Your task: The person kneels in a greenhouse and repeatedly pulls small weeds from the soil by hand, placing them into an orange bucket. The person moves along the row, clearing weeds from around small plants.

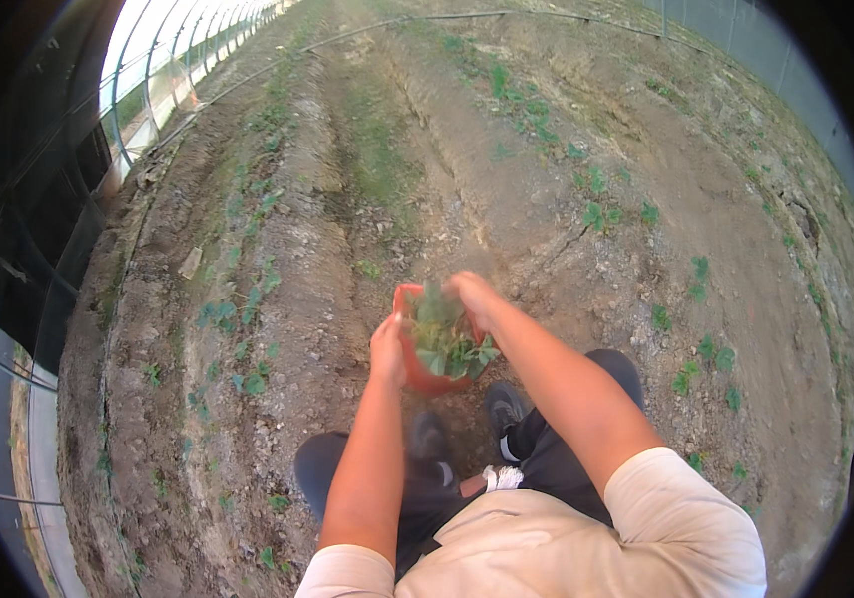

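Note:
Low in front of me is a red, open-topped container [427,383], a basket or a bag, with cut or pulled green leafy plants [442,336] heaped inside. My left hand [387,350] grips its left rim, thumb uppermost. Across from it, my right hand [474,297] is bent over the far right side, its fingers at the leaves and the rim. Motion blur hides whether those fingers hold plants, the rim or neither. The container is just beyond my two dark shoes [505,407], over the bare soil.
Ridged soil beds [307,247] run away from me, with a furrow [375,142] between them. Small green seedlings grow on the left bed [251,381] and right bed [599,213]. A thin hose or pipe [397,21] crosses the far ground. Curved greenhouse ribs [150,67] rise at left.

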`<act>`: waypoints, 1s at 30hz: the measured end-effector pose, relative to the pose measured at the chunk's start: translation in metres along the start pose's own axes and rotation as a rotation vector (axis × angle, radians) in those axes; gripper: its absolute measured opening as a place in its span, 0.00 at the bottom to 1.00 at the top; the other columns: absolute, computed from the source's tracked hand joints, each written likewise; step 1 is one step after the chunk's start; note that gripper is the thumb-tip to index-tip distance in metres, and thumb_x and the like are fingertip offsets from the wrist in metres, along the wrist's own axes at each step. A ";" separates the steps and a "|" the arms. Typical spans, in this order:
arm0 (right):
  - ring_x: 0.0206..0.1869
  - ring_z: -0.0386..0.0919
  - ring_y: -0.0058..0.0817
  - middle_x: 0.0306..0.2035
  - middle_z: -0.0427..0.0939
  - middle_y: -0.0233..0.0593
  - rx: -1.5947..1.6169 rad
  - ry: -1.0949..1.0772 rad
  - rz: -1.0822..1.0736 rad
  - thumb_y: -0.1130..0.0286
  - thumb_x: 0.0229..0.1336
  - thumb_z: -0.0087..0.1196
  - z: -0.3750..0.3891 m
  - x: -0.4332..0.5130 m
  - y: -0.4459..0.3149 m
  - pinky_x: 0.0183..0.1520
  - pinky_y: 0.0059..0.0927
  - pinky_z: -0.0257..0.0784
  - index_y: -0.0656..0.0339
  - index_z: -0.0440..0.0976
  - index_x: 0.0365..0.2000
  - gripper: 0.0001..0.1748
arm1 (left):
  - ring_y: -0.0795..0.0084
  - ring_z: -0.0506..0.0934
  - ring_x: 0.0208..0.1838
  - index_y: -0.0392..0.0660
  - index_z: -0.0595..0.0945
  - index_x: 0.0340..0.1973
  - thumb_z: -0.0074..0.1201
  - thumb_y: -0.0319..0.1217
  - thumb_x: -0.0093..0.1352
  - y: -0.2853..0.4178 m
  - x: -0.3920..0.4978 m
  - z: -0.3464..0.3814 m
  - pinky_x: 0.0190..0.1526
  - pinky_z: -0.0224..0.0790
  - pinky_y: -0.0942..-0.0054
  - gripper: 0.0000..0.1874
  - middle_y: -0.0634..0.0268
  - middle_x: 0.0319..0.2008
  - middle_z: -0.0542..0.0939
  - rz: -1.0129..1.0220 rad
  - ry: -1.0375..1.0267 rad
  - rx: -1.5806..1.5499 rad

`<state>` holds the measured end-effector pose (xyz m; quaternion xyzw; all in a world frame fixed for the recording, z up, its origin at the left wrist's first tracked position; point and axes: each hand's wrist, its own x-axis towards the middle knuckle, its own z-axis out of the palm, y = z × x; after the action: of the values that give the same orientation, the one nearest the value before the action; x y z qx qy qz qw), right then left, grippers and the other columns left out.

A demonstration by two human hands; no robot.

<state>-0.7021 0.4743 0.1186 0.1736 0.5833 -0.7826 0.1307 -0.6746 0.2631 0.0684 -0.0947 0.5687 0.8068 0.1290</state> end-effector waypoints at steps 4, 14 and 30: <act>0.41 0.77 0.33 0.41 0.78 0.43 -0.501 -0.126 -0.218 0.64 0.53 0.58 0.053 -0.068 -0.086 0.44 0.39 0.73 0.62 0.74 0.39 0.15 | 0.61 0.73 0.60 0.43 0.71 0.61 0.41 0.55 0.77 0.109 -0.039 0.062 0.63 0.63 0.59 0.30 0.57 0.59 0.74 -0.041 -0.177 -0.069; 0.30 0.78 0.27 0.31 0.80 0.41 -0.634 -0.017 -0.542 0.67 0.52 0.64 0.093 -0.107 -0.120 0.33 0.33 0.74 0.62 0.73 0.36 0.14 | 0.61 0.78 0.55 0.38 0.80 0.50 0.34 0.64 0.75 0.201 -0.094 0.099 0.62 0.67 0.58 0.39 0.57 0.48 0.82 -0.012 -0.419 0.053; 0.31 0.73 0.22 0.32 0.76 0.36 -0.128 0.102 -0.448 0.77 0.51 0.64 0.088 0.028 -0.176 0.35 0.29 0.71 0.66 0.72 0.37 0.14 | 0.48 0.76 0.26 0.34 0.78 0.28 0.50 0.41 0.69 0.228 0.002 0.067 0.34 0.68 0.55 0.19 0.45 0.22 0.76 0.714 0.378 1.155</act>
<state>-0.8096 0.4402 0.2818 0.0705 0.6617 -0.7436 -0.0647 -0.7490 0.2536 0.2934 0.0429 0.9151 0.3384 -0.2150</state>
